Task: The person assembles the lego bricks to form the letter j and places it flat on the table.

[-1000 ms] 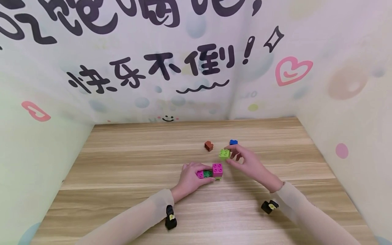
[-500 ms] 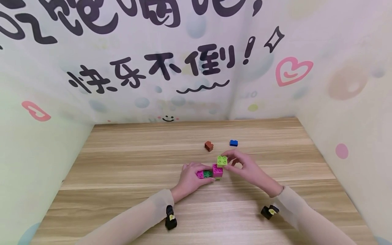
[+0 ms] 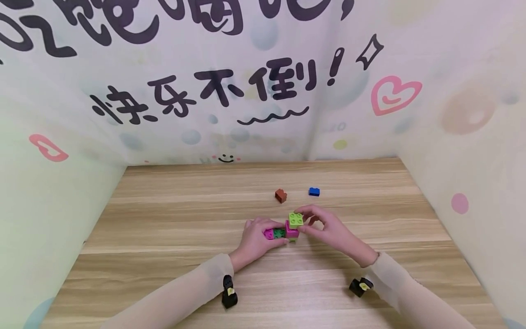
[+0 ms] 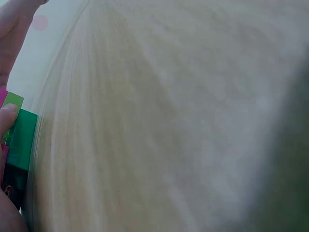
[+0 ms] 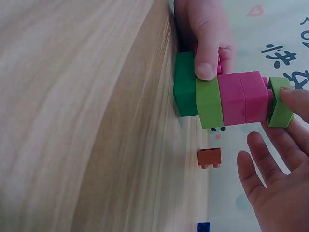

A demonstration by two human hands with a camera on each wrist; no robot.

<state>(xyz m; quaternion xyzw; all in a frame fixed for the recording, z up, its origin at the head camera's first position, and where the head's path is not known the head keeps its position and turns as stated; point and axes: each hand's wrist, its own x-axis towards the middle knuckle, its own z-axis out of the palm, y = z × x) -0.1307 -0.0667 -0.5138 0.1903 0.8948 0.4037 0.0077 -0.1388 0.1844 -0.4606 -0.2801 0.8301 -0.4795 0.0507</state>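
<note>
My left hand [image 3: 258, 236] grips a stack of toy building bricks on the table, its thumb against a lime brick [image 5: 209, 104] low in the stack. Under that brick is a dark green brick [image 5: 186, 87], and above it two pink bricks [image 5: 244, 98] sit one on the other. Between the left thumb and fingers, green and pink studs show in the head view. My right hand [image 3: 334, 232] pinches a second lime brick [image 3: 296, 220] over the top pink brick. It looks slightly tilted in the right wrist view, with pink studs visible beneath it.
A brown brick [image 3: 281, 195] and a blue brick [image 3: 314, 192] lie apart on the wooden table [image 3: 185, 196], beyond the hands. Printed white walls [image 3: 263, 141] enclose the back and sides. Black camera mounts sit at both wrists.
My right hand has moved left and nearer, bringing the lime brick from beside the blue brick to over the pink bricks, then lower. The left hand keeps its place on the stack.
</note>
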